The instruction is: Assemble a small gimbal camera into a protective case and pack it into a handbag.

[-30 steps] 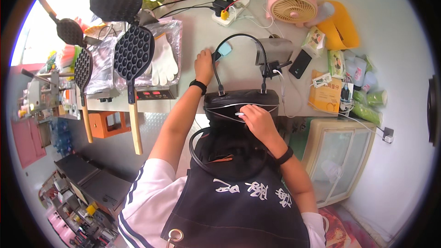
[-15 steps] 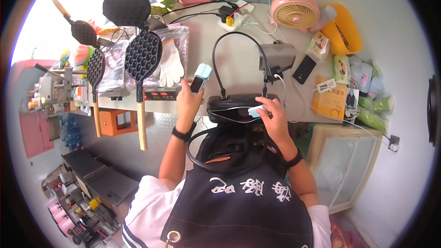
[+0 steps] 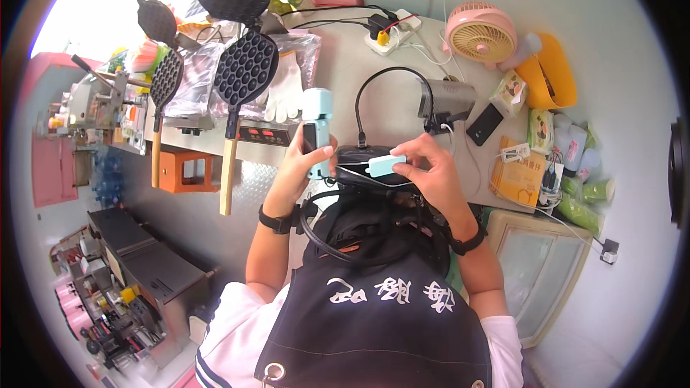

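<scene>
In my left hand [image 3: 289, 176], closed around it, is a light blue handheld device [image 3: 318, 106] with a dark panel on its side, standing upright. My right hand [image 3: 433, 172] pinches a small, flat, light blue rectangular piece [image 3: 387, 165] between thumb and fingers. This piece is held above a black handbag [image 3: 358, 154], whose zipped top is partly open at the table's front edge. One handle of the bag arches over the table; the other hangs toward my apron. Its inside is mostly hidden by my hands and the blue piece.
Waffle irons [image 3: 246, 67] with wooden handles stand at the left, beside white gloves [image 3: 285, 86]. A power strip [image 3: 394, 34], a pink fan [image 3: 481, 32], a yellow bin [image 3: 550, 72] and a black phone [image 3: 485, 125] lie farther back and right. An orange stool [image 3: 188, 172] stands below.
My right hand has lifted the light blue piece off the bag's opening and moved it left. My left hand has turned the device more upright. The whole view has shifted slightly.
</scene>
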Tool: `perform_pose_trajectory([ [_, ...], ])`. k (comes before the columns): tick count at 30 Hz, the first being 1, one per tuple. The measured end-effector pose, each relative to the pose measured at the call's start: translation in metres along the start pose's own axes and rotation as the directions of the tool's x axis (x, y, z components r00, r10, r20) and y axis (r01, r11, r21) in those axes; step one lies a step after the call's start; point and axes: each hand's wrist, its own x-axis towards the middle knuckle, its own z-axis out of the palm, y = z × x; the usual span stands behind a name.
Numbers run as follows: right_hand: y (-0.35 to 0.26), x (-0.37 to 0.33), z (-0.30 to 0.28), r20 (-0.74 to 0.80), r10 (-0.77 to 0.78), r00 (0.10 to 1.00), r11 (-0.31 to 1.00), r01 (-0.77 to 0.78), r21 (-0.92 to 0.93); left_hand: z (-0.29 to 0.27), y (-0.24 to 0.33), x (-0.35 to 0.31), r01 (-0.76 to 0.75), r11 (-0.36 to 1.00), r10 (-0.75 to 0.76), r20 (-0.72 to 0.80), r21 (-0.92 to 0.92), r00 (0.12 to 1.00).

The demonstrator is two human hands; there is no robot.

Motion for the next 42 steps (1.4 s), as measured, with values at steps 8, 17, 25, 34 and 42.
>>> perform_pose_trajectory([
  [8,-0.036,0.023,0.017,0.113,0.224,0.968,0.758,-0.246,0.604,0.012,-0.013,-0.004,-0.082,0.997,0.081,0.131,0.002,0.988],
  [17,-0.037,0.028,0.065,0.052,0.321,0.946,0.595,-0.244,0.765,0.017,-0.025,-0.017,-0.235,0.94,0.22,0.086,0.246,0.972],
  [25,-0.039,0.023,0.082,-0.178,0.297,0.938,0.793,-0.138,0.593,0.013,-0.032,-0.015,-0.217,0.949,0.212,0.044,0.231,0.976],
  [34,-0.038,0.026,0.078,-0.17,0.264,0.949,0.914,-0.19,0.359,0.022,-0.021,-0.018,-0.176,0.931,0.175,0.032,0.321,0.984],
  [42,-0.032,0.026,0.08,-0.146,0.109,0.983,0.966,-0.07,0.248,0.019,-0.024,-0.011,-0.196,0.909,0.187,0.059,0.368,0.98],
])
